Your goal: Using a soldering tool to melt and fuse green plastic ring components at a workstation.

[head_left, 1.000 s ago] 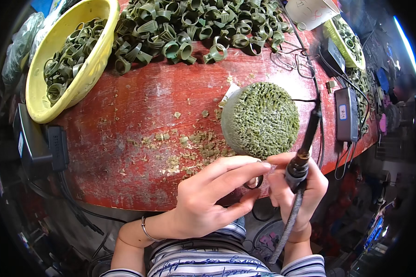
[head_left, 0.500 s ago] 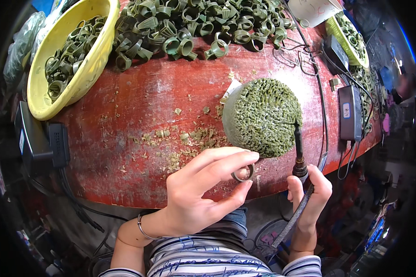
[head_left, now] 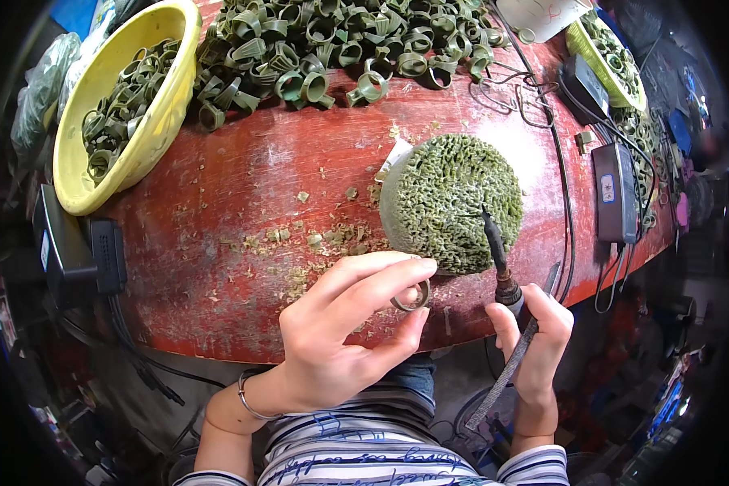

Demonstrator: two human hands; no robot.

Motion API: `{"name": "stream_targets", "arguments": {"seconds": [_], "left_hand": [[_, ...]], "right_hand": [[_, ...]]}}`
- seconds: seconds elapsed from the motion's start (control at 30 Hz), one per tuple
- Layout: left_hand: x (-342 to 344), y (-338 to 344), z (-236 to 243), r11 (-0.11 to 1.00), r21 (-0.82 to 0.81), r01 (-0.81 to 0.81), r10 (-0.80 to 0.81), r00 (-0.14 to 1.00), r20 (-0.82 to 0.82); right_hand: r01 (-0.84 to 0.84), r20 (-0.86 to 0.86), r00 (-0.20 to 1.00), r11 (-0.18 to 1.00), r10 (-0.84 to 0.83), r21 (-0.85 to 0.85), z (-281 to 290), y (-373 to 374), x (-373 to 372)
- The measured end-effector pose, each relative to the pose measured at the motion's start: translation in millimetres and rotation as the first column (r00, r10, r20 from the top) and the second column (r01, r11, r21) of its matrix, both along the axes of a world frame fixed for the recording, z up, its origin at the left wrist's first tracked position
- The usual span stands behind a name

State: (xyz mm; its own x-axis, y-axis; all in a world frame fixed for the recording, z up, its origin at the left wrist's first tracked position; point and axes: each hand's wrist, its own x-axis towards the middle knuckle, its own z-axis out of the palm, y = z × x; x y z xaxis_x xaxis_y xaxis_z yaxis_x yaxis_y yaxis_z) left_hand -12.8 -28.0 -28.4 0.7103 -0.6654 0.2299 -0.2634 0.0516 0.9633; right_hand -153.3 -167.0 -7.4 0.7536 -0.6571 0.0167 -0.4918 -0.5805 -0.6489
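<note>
Green ring (head_left: 411, 296) pinched in left hand (head_left: 344, 328); right hand (head_left: 535, 332) grips iron (head_left: 500, 263).

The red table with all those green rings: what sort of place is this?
Likely a small craft workshop making rings. A heap of green rings covers the red table, a yellow bowl holds more, and the right hand holds a corded heated tool.

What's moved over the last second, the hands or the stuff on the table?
The right hand drew its heated pen tool off the small ring and rightward; its tip now rests on the green wax mound. The left hand still pinches the ring. Yellow bowl and ring pile unchanged.
</note>
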Motion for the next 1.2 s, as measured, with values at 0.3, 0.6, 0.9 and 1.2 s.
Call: {"name": "stream_targets", "arguments": {"seconds": [0.3, 0.6, 0.9, 1.2], "left_hand": [[5, 1, -1, 1.000, 0.014, 0.010, -0.010, 1.000, -0.004], [10, 7, 3, 0.993, 0.034, 0.115, -0.113, 0.991, -0.070], [11, 8, 4, 0.993, -0.007, 0.121, -0.120, 0.976, -0.183], [12, 9, 4, 0.990, -0.012, 0.141, -0.136, 0.926, -0.352]], "right_hand": [[-0.010, -0.016, 1.000, 0.999, 0.010, 0.031, -2, -2, 0], [-0.002, -0.016, 1.000, 0.999, 0.003, 0.052, 1, -2, 1], [-0.064, 0.148, 0.987, 0.997, 0.056, 0.051, -2, 5, -10], [-0.222, 0.100, 0.971, 0.974, 0.216, 0.050, -12, 19, -7]]}}
